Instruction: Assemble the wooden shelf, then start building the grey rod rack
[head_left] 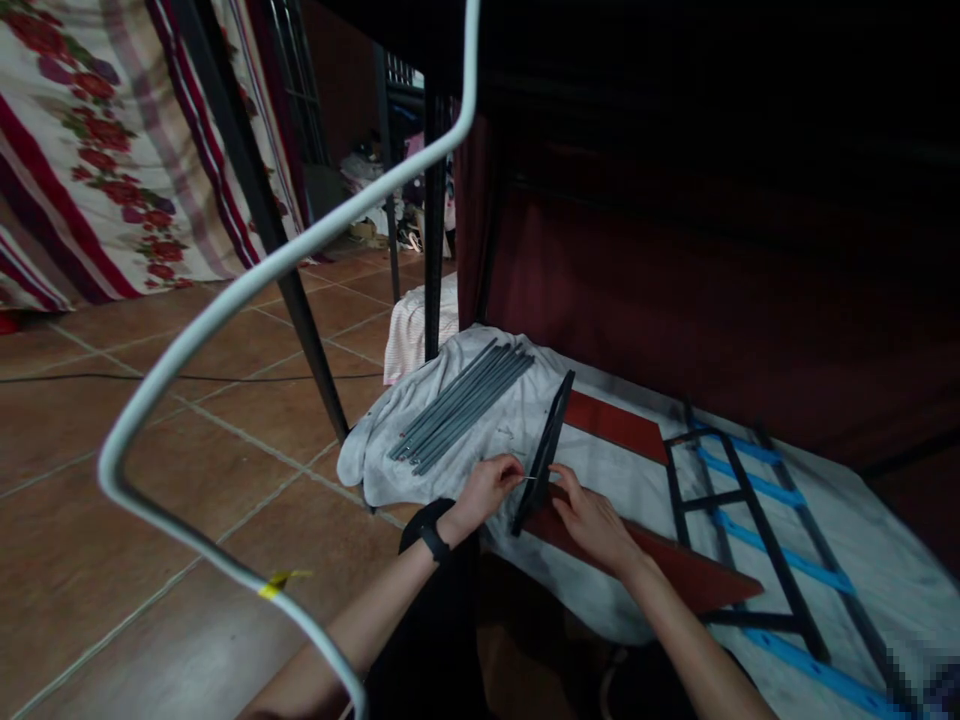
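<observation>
My left hand (489,492), with a dark band on the wrist, pinches a thin, pale metal piece (529,478); whether it is a screw or a small key is too small to tell. The piece meets the side of a black metal frame (553,425) seen nearly edge-on. On the frame's other side, my right hand (592,520) has its fingers bent against it, gripping its edge. Red-brown boards, an upper one (616,425) and a lower one (675,565), extend rightward from the frame. Beneath the right forearm lies part of the lower board.
Grey rods (469,405) lie bundled on a white cloth (442,375). To the right are a black ladder-like frame (761,500) and bars with blue strips (787,555). A bent white tube (225,300) crosses the near left. Dark posts (277,230) stand on the tiled floor (225,460).
</observation>
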